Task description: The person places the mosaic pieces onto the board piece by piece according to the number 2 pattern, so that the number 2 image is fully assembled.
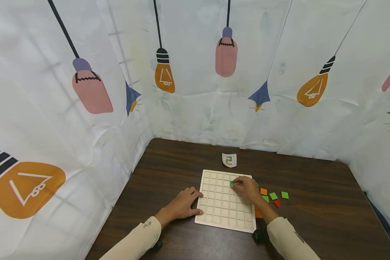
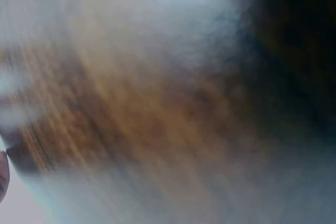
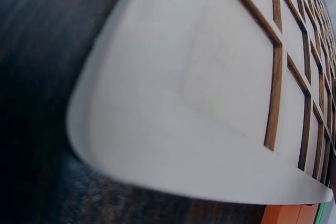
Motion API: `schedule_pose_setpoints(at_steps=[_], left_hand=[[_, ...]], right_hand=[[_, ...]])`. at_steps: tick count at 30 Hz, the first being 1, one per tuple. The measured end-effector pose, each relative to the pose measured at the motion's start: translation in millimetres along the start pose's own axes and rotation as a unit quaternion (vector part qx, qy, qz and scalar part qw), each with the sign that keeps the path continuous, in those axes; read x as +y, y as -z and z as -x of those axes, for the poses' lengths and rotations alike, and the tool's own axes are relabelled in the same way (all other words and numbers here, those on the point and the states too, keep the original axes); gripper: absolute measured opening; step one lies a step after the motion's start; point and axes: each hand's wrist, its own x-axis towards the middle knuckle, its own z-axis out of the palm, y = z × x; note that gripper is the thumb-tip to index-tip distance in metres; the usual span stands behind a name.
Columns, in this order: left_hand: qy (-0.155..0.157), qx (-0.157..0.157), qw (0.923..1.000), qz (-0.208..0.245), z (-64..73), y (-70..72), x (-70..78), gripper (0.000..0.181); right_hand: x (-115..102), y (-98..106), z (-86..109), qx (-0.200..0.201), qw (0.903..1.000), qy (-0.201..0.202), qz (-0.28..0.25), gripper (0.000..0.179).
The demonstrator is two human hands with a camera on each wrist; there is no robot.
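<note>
A pale wooden grid board (image 1: pixel 219 206) lies on the dark table in the head view. My right hand (image 1: pixel 248 188) reaches over its upper right part and pinches a green square tile (image 1: pixel 232 183) at one of the grid cells. At the board's left edge, my left hand (image 1: pixel 183 204) rests with thumb and fingers spread, fingertips touching the rim. The right wrist view shows the board's rounded corner (image 3: pixel 136 129) close up. In the left wrist view there is mostly blurred brown tabletop (image 2: pixel 147 114).
Right of the board lie loose tiles: an orange tile (image 1: pixel 263 191), a red tile (image 1: pixel 277 203), a green tile (image 1: pixel 284 195) and several others, some partly hidden by my right arm. A small card (image 1: pixel 229 160) with a coloured grid pattern lies beyond the board. Printed white curtains (image 1: pixel 195 115) surround the table.
</note>
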Motion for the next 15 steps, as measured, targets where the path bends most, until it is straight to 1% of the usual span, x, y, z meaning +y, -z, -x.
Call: schedule_pose_setpoints(at_steps=[5, 11, 15], left_hand=[[0.004, -0.007, 1.0, 0.0, -0.4, 1.1, 0.2, 0.06], [0.002, -0.004, 1.0, 0.005, -1.0, 1.5, 0.7, 0.06], [0.002, -0.005, 1.0, 0.003, -1.8, 0.9, 0.2, 0.06]], right_hand=[[-0.7, 0.9, 0.9, -0.001, 1.0, 0.004, -0.003, 0.014], [-1.1, 1.1, 0.1, -0.005, 1.0, -0.005, 0.004, 0.015], [-0.9, 1.0, 0.2, -0.006, 1.0, -0.008, -0.002, 0.016]])
